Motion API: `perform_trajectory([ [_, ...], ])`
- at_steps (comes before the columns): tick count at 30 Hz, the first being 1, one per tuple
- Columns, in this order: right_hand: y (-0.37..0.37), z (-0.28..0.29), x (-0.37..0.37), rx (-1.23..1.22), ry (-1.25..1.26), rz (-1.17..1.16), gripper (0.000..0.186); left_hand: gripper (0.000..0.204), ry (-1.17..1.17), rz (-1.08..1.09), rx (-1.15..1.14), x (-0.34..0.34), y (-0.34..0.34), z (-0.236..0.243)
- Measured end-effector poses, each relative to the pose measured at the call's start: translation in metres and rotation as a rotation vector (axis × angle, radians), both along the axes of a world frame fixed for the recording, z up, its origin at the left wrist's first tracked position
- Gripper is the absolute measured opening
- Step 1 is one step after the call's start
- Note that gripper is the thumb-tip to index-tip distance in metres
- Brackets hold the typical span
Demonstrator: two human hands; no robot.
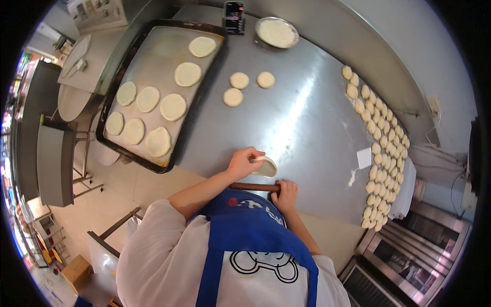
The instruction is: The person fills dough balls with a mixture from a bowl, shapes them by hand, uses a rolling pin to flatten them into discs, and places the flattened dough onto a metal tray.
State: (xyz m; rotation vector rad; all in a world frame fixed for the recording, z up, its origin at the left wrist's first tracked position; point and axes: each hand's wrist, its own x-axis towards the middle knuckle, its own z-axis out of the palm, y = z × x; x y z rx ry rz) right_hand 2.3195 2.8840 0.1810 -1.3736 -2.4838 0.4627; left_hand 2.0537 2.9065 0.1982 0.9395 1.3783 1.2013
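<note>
My left hand [247, 163] pinches the edge of a flattened dough round [265, 167], tilting it up from the steel table near its front edge. Just in front of my apron lies a brown wooden rolling pin [254, 187], and my right hand [287, 194] is closed round its right end. Farther back on the table sit three thick dough discs: one disc [265, 80] on its own to the right, and a pair made up of an upper disc [239, 80] and a lower disc [232, 97].
A dark-rimmed baking tray [137, 51] at the left carries several flat dough rounds. Many small dough balls [381, 169] line the right edge beside a white scraper-like square [364, 158]. At the back stand a bowl of flour [277, 33] and a phone [233, 17] on a stand.
</note>
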Motion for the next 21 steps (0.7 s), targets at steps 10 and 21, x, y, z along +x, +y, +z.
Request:
perform_trajectory([
  [10, -0.011, -0.011, -0.029, -0.059, -0.193, -0.291, 0.034, 0.048, -0.925, 0.624, -0.047, -0.342, 0.102, 0.04],
  [21, -0.025, -0.015, -0.049, -0.059, -0.192, -0.478, 0.035, 0.048, -0.329, 0.707, -0.24, -0.471, 0.141, -0.03],
])
